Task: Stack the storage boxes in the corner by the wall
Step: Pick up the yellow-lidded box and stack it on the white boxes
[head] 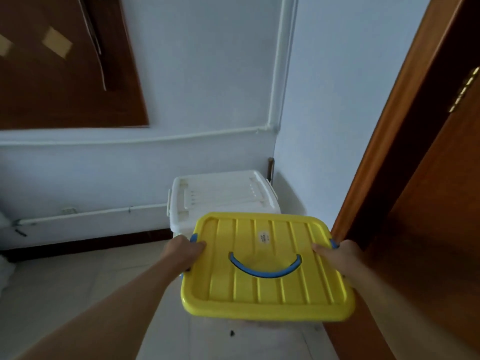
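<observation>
I hold a storage box with a yellow ribbed lid (pixel 270 289) and a blue handle (pixel 265 268) in front of me, above the floor. My left hand (pixel 183 252) grips its left edge by a blue clasp. On the right edge my right hand (pixel 337 257) grips it too. The box body under the lid is hidden. A white storage box (pixel 220 196) with a white lid stands on the floor in the corner, just beyond the yellow one.
Pale walls meet in the corner, with white pipes (pixel 280 74) running along them. A brown wooden door (pixel 420 178) and its frame stand close on the right. A dark board (pixel 65 68) hangs at the upper left. The floor is light tile (pixel 91 276).
</observation>
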### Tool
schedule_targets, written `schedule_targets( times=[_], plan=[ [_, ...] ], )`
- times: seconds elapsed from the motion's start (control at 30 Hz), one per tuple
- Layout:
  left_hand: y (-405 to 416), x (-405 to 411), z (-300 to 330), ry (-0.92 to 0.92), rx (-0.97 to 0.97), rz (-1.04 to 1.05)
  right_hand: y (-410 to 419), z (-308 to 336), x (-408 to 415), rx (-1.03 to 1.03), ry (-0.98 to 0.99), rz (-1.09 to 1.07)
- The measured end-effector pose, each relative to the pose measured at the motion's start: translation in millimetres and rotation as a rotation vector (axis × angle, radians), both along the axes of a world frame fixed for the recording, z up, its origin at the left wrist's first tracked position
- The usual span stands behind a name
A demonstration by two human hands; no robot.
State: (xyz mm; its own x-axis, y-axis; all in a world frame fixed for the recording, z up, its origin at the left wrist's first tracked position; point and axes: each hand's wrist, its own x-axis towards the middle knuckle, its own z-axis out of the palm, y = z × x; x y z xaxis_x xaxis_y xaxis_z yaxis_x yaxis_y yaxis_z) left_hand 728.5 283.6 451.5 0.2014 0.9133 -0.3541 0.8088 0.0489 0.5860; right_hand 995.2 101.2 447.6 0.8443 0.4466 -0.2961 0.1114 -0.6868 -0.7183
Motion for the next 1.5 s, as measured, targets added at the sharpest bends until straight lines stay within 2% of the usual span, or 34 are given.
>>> schedule_targets(
  times=[0.37,0.87,1.23,1.5],
  plan=[
    [131,33,27,-0.083,0.007,0.132,157,36,58,-0.059,-0.160,0.199],
    [300,96,30,-0.070,0.000,0.164,340,37,134,0.009,-0.100,0.240],
    [377,148,12,0.043,0.036,0.300,451,24,196,-0.053,-0.058,0.353],
    [411,159,-2,0.099,0.021,0.298,488,-4,205,-0.091,0.002,0.351]
  ],
)
